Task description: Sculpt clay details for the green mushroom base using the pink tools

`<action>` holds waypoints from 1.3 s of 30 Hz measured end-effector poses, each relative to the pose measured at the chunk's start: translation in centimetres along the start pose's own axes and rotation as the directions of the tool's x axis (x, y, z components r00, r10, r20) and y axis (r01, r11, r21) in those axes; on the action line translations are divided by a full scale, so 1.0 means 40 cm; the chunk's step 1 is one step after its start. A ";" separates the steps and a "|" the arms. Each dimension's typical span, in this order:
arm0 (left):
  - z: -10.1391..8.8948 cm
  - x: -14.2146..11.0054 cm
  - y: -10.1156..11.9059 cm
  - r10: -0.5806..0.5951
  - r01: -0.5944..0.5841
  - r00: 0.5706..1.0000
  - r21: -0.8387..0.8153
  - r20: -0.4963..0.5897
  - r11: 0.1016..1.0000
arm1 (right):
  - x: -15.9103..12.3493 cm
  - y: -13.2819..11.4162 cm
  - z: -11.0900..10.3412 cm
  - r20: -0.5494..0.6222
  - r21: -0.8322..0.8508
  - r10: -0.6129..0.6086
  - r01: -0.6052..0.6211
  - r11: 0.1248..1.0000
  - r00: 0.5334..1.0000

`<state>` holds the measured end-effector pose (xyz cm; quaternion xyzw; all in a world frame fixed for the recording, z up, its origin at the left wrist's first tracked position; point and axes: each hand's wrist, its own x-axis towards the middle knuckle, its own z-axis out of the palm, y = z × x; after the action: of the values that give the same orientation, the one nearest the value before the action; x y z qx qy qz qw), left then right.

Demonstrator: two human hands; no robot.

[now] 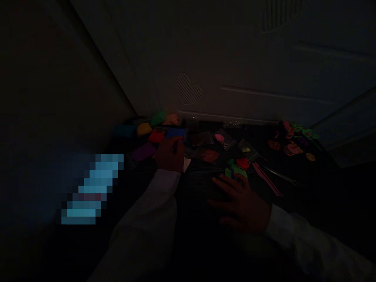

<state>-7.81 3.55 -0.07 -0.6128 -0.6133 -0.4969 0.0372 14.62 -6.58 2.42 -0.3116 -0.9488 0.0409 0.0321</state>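
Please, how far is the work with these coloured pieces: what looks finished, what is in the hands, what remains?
Perhaps partway. The shaped pieces at the far right look finished. The right hand is spread beside the green piece; the left hand is among the packets, its grip too dark to judge. Probably left: material such as the purple packet and yellow packet.

Panel [235, 70] stands behind desk [199, 182]. Packets [143, 129] clustered at desk's left rear. Bags [201, 139] lie right of them, mid-desk. Strips [266, 179] right of centre, nearer front; long tool [281, 175] just beside, to their right. Heap of pieces [293, 148] at right rear.
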 end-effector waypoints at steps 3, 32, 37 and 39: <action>0.001 0.000 0.000 0.005 -0.005 1.000 -0.003 0.002 1.000 | -0.001 0.000 0.003 -0.020 -0.001 0.042 -0.042 0.999 0.999; 0.003 -0.002 0.001 -0.025 0.025 1.000 -0.032 0.006 0.999 | 0.029 -0.023 0.028 -0.231 0.247 0.292 -0.235 0.940 0.928; 0.000 0.002 0.000 -0.006 0.006 1.000 -0.038 0.001 0.999 | 0.012 -0.001 0.019 -0.197 0.145 0.170 -0.143 0.979 0.966; 0.000 0.002 0.002 -0.005 0.005 1.000 -0.035 -0.005 0.999 | 0.007 0.005 0.014 -0.147 0.077 0.111 -0.100 0.992 0.983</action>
<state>-7.76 3.60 0.02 -0.6106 -0.6060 -0.5092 0.0266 14.45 -6.29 1.84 -0.3624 -0.9238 0.0518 0.1123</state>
